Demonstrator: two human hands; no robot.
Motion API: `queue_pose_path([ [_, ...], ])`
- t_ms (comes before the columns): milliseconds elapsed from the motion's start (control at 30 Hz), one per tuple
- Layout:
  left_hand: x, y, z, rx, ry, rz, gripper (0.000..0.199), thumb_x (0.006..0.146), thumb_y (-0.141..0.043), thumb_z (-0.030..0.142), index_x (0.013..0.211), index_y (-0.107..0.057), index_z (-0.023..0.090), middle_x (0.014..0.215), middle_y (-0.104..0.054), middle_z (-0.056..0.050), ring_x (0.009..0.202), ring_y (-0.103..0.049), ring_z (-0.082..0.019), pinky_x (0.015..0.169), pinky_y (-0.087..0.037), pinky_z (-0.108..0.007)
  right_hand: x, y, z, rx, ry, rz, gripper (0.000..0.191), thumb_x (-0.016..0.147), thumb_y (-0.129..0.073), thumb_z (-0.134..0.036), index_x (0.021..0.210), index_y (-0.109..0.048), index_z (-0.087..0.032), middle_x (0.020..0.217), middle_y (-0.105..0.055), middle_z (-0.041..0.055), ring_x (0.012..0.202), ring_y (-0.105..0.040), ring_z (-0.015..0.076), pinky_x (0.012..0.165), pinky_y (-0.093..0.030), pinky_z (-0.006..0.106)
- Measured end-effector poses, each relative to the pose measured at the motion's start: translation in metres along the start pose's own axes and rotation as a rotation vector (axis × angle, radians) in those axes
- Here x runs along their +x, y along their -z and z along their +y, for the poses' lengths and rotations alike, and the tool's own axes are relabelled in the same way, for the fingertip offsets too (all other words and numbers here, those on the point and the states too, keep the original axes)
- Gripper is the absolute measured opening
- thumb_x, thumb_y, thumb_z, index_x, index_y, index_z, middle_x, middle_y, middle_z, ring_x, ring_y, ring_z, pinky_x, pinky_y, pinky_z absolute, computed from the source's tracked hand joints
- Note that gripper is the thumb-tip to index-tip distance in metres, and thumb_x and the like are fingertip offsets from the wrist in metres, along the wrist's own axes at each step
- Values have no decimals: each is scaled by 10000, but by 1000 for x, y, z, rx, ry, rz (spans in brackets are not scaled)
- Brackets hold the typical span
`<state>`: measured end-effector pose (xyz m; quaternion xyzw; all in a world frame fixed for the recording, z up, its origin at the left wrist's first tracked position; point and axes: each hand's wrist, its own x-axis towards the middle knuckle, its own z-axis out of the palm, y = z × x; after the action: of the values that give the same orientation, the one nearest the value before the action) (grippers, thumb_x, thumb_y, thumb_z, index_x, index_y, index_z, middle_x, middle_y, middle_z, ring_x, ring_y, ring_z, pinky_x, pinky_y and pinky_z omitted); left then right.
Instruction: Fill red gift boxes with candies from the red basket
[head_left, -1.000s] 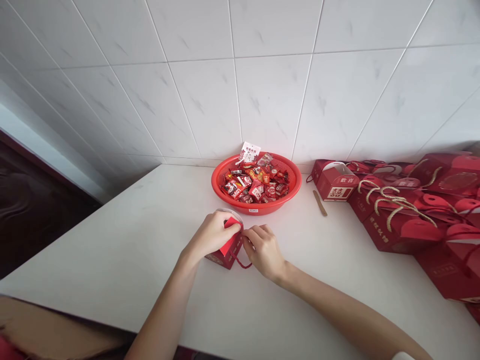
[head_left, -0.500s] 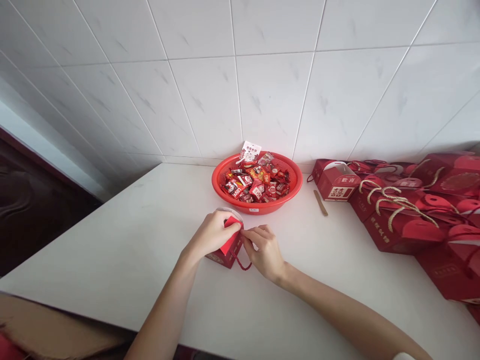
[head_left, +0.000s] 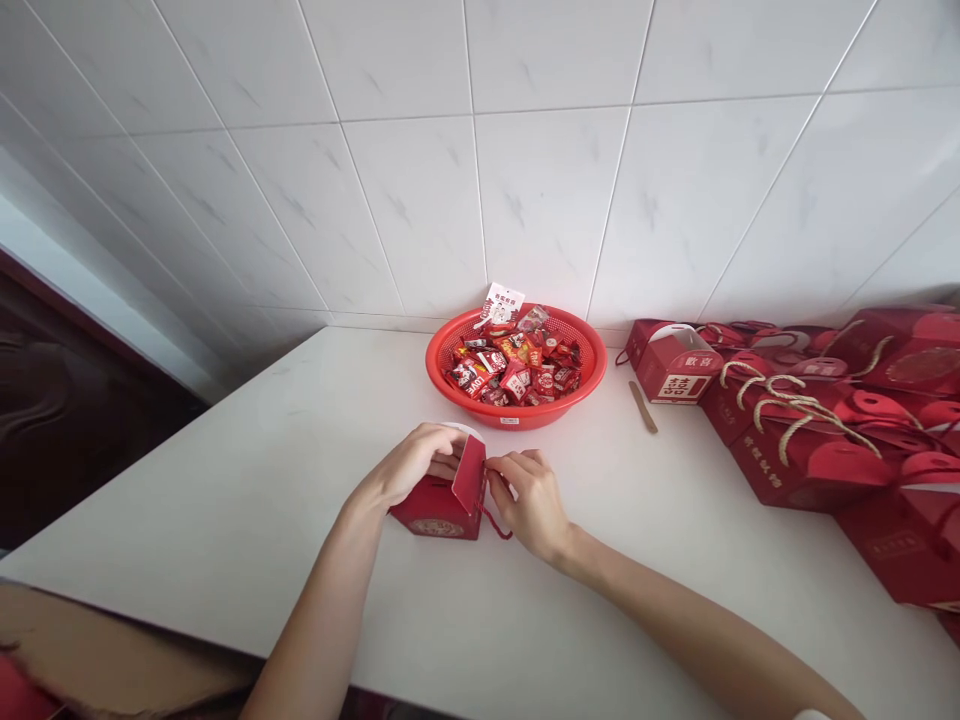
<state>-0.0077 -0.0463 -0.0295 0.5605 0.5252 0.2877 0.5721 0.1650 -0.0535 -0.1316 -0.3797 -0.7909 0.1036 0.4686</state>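
A small dark red box [head_left: 439, 515] with a gold emblem stands on the white table, one end flap raised. My left hand [head_left: 420, 462] reaches over its top, fingertips hidden behind the flap; what they hold cannot be seen. On the box's right side, my right hand [head_left: 529, 497] has its thumb and forefinger pinched at the side panel, where a dark red cord [head_left: 495, 524] hangs in a loop. Just behind the box sits a red plastic basket [head_left: 517, 415] full of wrapped sweets [head_left: 517, 370].
Many red boxes [head_left: 799, 450] with rope handles crowd the right side of the table. One box [head_left: 675, 365] stands near the tiled wall, with a thin brown strip [head_left: 643, 407] before it. Cardboard [head_left: 97, 650] shows below the table's front left edge.
My left hand has shifted from pinching the flap to reaching over the box's inside. The box has turned, showing more of its front. My right hand stays at its side.
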Motion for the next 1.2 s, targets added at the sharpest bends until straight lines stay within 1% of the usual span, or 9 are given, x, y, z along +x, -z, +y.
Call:
queue_pose_path([
  [100, -3, 1, -1, 14, 1, 2, 250, 687, -519, 273, 816, -706, 169, 753, -715, -31, 697, -677, -201, 651, -547, -293, 1, 1, -2, 28, -24, -23, 195, 926, -505, -107, 917, -676, -201, 777, -730, 27, 648, -632, 158, 759, -453, 319],
  [200, -3, -1, -3, 151, -52, 14, 216, 691, -600, 245, 861, -714, 174, 833, -729, -36, 748, -693, -207, 644, -544, -282, 1, 2, -3, 68, -63, -32, 187, 909, -520, -106, 909, -677, -207, 777, -733, 22, 654, -641, 160, 771, -457, 324],
  [367, 1, -6, -7, 332, -171, 105, 177, 683, -587, 200, 806, -709, 167, 929, -729, -53, 782, -695, -205, 679, -545, -280, 2, 4, -5, 157, -136, -79, 136, 884, -571, -109, 894, -664, -207, 808, -742, 6, 643, -649, 148, 809, -455, 338],
  [567, 1, -7, -6, 484, -244, 113, 107, 682, -577, 193, 711, -676, 164, 846, -706, -55, 771, -685, -214, 668, -533, -279, 7, 7, -9, 247, -254, -127, 115, 861, -587, -120, 884, -649, -213, 804, -742, -11, 677, -669, 154, 844, -461, 352],
  [700, 1, -6, -7, 507, -235, 93, 120, 704, -567, 205, 711, -678, 161, 816, -696, -54, 776, -682, -224, 666, -526, -285, 10, 9, -10, 319, -295, -140, 116, 862, -552, -134, 828, -629, -214, 747, -722, -15, 659, -662, 157, 837, -485, 356],
  [867, 1, -6, -8, 505, -188, 91, 124, 718, -585, 233, 700, -682, 157, 801, -697, -56, 760, -681, -229, 638, -518, -284, 13, 12, -11, 440, -364, -152, 103, 843, -513, -161, 786, -576, -218, 755, -720, 11, 720, -688, 172, 739, -530, 312],
  [933, 0, -5, -6, 466, -181, 62, 118, 721, -589, 235, 699, -678, 159, 789, -703, -51, 758, -684, -224, 639, -521, -280, 13, 12, -11, 438, -376, -152, 99, 831, -504, -160, 777, -563, -218, 756, -719, 17, 727, -689, 174, 722, -533, 306],
  [1067, -5, -1, -1, 352, -97, -80, 129, 726, -594, 234, 779, -691, 168, 817, -743, -34, 805, -708, -228, 678, -543, -282, 13, 10, -8, 426, -389, -166, 103, 812, -502, -146, 762, -556, -217, 751, -717, 17, 710, -682, 168, 697, -536, 296],
  [1200, -9, 2, 3, 375, -65, -139, 118, 706, -598, 229, 750, -689, 169, 787, -739, -11, 789, -694, -219, 656, -530, -266, 12, 9, -6, 408, -399, -183, 104, 811, -504, -145, 753, -560, -212, 756, -716, 18, 703, -671, 164, 690, -534, 293],
])
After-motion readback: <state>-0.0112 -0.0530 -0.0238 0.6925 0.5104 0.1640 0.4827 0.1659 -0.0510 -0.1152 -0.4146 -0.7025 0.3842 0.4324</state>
